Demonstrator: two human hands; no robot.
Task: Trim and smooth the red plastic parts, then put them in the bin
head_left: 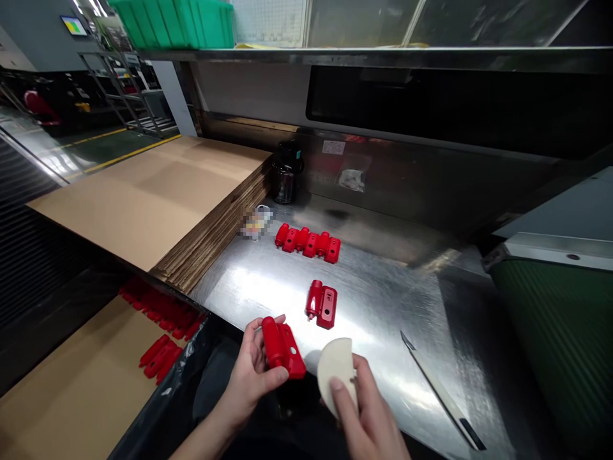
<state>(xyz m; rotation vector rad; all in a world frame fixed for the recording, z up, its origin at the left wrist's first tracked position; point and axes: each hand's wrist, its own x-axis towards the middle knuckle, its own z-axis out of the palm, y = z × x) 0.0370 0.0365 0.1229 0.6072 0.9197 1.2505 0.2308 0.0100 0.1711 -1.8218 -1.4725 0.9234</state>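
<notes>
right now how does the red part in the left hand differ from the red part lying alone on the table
The red part in the left hand is lifted off the metal table and gripped by the left hand; the lone red part on the table lies flat, touched by nothing. The held one sits next to the pale disc in the right hand; the lone one lies farther back. Both are glossy red, with a rounded barrel beside a flat block.
</notes>
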